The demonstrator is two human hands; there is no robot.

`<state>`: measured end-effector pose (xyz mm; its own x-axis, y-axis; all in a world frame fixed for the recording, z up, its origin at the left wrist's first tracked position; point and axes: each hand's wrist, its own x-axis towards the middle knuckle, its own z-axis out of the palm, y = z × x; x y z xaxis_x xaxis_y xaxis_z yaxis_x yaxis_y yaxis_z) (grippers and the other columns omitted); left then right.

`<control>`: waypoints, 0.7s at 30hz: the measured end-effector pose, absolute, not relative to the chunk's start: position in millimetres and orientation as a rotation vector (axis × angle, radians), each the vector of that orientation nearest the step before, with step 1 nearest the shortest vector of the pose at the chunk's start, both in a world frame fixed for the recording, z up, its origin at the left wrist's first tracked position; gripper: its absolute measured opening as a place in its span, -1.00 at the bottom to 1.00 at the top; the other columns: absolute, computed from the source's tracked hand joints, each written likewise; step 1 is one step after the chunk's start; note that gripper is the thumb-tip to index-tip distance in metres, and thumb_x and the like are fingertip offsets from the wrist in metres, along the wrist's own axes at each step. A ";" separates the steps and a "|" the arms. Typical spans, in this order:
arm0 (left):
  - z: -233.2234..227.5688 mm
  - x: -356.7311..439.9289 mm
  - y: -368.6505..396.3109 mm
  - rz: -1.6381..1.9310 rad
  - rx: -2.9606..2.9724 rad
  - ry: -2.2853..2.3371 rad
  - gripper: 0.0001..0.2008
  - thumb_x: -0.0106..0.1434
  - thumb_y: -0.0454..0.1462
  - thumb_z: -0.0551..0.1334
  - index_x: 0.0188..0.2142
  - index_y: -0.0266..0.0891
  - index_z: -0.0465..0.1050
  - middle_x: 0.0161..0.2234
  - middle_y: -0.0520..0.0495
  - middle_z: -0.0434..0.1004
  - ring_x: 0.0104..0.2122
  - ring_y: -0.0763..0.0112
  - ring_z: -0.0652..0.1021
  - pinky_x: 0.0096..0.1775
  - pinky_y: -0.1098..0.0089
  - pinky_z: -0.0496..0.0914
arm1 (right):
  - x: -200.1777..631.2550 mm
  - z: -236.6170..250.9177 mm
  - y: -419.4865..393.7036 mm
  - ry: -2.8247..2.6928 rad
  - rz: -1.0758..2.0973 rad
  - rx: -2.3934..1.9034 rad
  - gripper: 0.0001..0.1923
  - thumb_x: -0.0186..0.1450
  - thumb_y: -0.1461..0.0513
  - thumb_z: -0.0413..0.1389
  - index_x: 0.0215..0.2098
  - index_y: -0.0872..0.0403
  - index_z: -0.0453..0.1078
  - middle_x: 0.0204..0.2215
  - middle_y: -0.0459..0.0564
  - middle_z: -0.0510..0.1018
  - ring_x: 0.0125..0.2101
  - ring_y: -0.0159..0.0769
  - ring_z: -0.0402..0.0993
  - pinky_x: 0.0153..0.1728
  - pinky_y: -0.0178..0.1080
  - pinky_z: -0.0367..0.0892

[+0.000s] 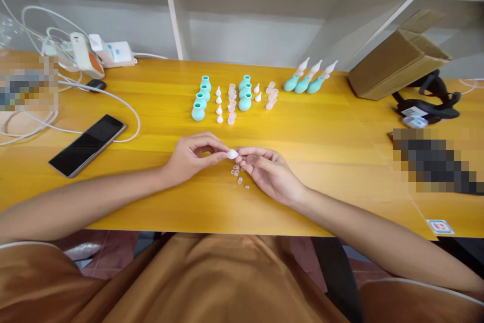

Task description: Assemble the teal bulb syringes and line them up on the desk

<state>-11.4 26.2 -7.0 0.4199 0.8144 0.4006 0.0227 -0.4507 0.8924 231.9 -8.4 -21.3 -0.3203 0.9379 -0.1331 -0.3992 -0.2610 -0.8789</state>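
Observation:
My left hand [191,156] and my right hand [266,169] meet over the middle of the yellow table [321,162]. Both pinch a small clear silicone tip [232,153] between their fingertips. Just below it, several tiny clear pieces [238,177] lie loose on the table. Farther back stand rows of teal bulbs [200,101], white nozzle tips [219,106] and clear pink caps [232,106]. Three assembled teal bulbs with tips [308,80] lie at the back right.
A black phone [87,144] lies at the left beside white cables and a power strip [113,53]. A cardboard box [397,63] and a black device [427,104] sit at the right. White shelving rises behind the table.

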 end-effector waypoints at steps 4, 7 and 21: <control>-4.5 -10.6 25.2 1.143 1.815 0.672 -0.89 0.38 -0.23 0.49 -0.12 -0.15 0.75 -0.21 -0.10 0.73 -0.24 0.39 0.68 -0.15 0.38 0.62 | 232.3 -20.4 -8.2 -0.955 1.742 -0.850 -0.81 0.23 0.16 0.46 -0.18 -0.04 0.76 -0.17 0.00 0.79 -0.10 -0.22 0.68 0.14 -0.11 0.56; -4.3 -10.7 24.6 1.145 1.821 0.659 -0.88 0.38 -0.25 0.48 -0.10 -0.15 0.75 -0.20 -0.09 0.72 -0.24 0.40 0.67 -0.14 0.39 0.62 | 232.6 -18.7 -8.6 -0.950 1.747 -0.849 -0.80 0.22 0.16 0.47 -0.17 -0.02 0.76 -0.17 0.00 0.79 -0.11 -0.24 0.68 0.12 -0.15 0.56; -8.0 -10.5 26.5 1.118 1.745 0.720 -0.83 0.35 -0.14 0.51 -0.19 -0.19 0.73 -0.24 -0.11 0.73 -0.25 0.37 0.67 -0.17 0.37 0.61 | 233.0 -16.3 -11.1 -1.003 1.722 -0.820 -0.75 0.21 0.07 0.51 -0.17 -0.06 0.76 -0.19 -0.01 0.77 -0.20 -0.26 0.65 0.03 -0.13 0.57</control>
